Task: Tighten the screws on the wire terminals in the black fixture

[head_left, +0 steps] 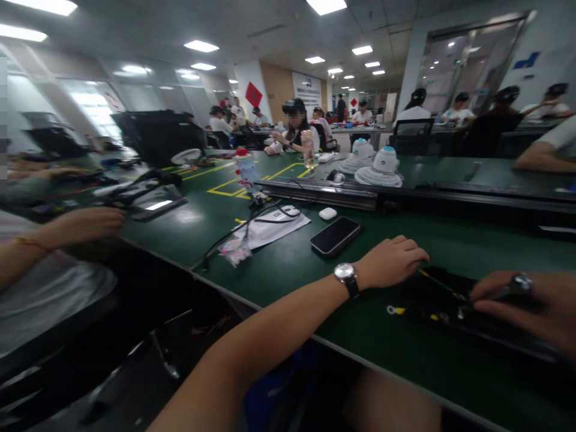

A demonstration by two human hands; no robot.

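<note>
My left hand (393,261), with a watch on its wrist, is closed, its fingertips pinched at the end of a thin yellow-green wire (438,282). The wire runs right toward my right hand (517,303). That hand is closed around something dark at the right edge; motion blurs it, and I cannot make out what it holds. A dark round piece with a shiny top (522,282) shows at its fingers. Below the wire, a ring terminal (392,310) with a yellow sleeve lies on the green table (360,348). Black material lies beneath both hands.
A phone (336,236) and a white earbud case (327,213) lie beyond my left forearm. Farther back are a white sheet with black cables (270,225), a metal rail (319,195) and two white fans (384,168). A co-worker's hand (90,225) is at left.
</note>
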